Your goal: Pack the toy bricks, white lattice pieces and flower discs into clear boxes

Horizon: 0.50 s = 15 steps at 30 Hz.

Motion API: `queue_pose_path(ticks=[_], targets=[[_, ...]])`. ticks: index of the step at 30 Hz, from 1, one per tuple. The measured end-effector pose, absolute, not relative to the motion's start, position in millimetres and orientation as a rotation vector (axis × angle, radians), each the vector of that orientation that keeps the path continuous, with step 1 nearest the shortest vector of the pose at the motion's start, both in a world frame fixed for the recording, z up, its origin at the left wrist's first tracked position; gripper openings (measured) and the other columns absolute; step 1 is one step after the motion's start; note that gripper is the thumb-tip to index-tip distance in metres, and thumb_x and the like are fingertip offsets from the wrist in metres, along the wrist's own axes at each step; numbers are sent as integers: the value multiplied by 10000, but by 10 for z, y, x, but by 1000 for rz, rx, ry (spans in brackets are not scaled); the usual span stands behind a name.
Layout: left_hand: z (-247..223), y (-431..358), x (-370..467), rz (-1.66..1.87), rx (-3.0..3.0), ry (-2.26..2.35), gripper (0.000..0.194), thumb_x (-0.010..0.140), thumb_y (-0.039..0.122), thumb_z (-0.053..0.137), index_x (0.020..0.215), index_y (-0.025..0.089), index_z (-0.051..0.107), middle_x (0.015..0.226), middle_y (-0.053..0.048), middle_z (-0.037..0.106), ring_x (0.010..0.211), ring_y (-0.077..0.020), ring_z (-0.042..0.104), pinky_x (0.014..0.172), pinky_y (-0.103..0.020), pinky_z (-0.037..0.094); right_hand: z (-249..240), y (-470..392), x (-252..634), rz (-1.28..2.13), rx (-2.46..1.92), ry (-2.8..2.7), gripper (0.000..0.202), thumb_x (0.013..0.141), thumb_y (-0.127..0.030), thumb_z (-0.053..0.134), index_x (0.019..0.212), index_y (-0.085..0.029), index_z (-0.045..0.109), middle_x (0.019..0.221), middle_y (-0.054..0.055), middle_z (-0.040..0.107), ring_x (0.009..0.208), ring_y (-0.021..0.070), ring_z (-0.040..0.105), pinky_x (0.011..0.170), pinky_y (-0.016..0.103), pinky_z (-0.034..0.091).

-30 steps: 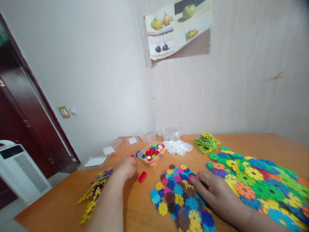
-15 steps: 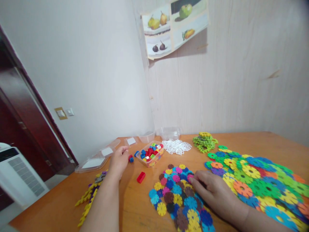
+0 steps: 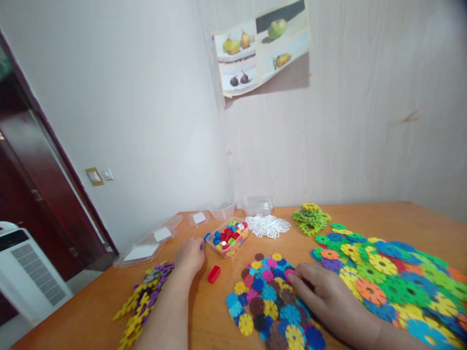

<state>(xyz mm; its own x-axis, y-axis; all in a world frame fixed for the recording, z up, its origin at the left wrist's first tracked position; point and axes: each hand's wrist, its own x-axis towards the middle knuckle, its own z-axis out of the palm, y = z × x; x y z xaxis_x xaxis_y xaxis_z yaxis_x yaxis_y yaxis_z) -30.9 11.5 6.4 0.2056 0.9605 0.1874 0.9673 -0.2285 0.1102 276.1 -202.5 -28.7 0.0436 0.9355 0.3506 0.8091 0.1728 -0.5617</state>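
Observation:
My left hand has its fingers bent round a small blue building block, of which only a sliver shows. The back of the hand hides most of these fingers. Just right of it, a hollow red block lies on the wooden table. Beyond is a clear tub filled with red, blue, yellow, green and white blocks. My right hand rests loosely curled on the right side of a pile of small notched discs. Its fingertips touch a pink disc; any grip on it is unclear.
Larger notched discs spread across the right. Yellow, purple and grey interlocking pieces lie beside my left forearm. White frame pieces, a green and yellow stack, a clear container and plastic lids sit farther back.
My left hand has moved right and down onto the small red and blue block piece beside the tub, now mostly covered. My right hand stays in place; the view has tilted slightly.

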Motion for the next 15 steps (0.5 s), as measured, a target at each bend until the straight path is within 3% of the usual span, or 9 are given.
queue_pose_path(ticks=[7,11,15], targets=[[44,242,-374,-695,-2324,-2000,150,800,164,546,815,193,692,864,-74,729,831,-214,663,685,-277,431,-274,-2015,2748,232,-1672,-1787,439,1006,-484,368,669,-222,473,666,3,589,640,153,549,600,289,323],[136,277,-318,-1187,-2254,-1921,176,835,302,570,890,186,691,891,-60,734,858,-201,673,727,-275,473,-270,-2006,2749,218,-1677,-1791,425,1004,-475,373,677,-222,474,674,5,596,647,155,553,603,291,321],[122,291,-145,-1351,-2481,-1730,191,823,316,595,907,181,701,916,-62,740,876,-202,685,793,-306,514,-281,-1999,2751,223,-1675,-1778,424,1002,-474,377,672,-222,459,671,3,591,648,153,551,604,289,322]])
